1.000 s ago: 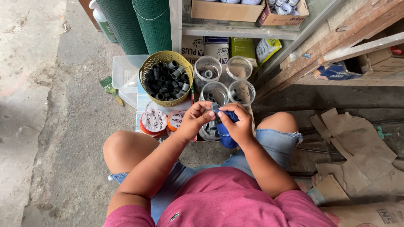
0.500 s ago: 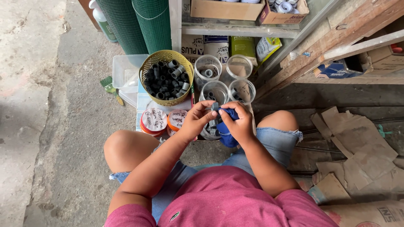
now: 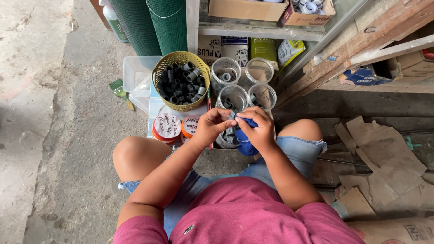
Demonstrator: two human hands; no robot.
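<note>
I sit with knees apart over a cluster of containers. My left hand pinches a small grey pipe fitting between thumb and fingers. My right hand presses a blue cloth against that same fitting. Both hands meet above a clear jar of grey fittings. A yellow woven basket full of dark fittings stands to the far left of my hands.
Three more clear round jars stand beyond my hands. Two orange-rimmed lids lie on a clear lidded box. Green mesh rolls, a paintbrush, a shelf with cardboard boxes and cardboard scraps surround me.
Both hands have kept together over the jar, fingers shifting slightly as the cloth rubs the fitting. Nothing else has moved.
</note>
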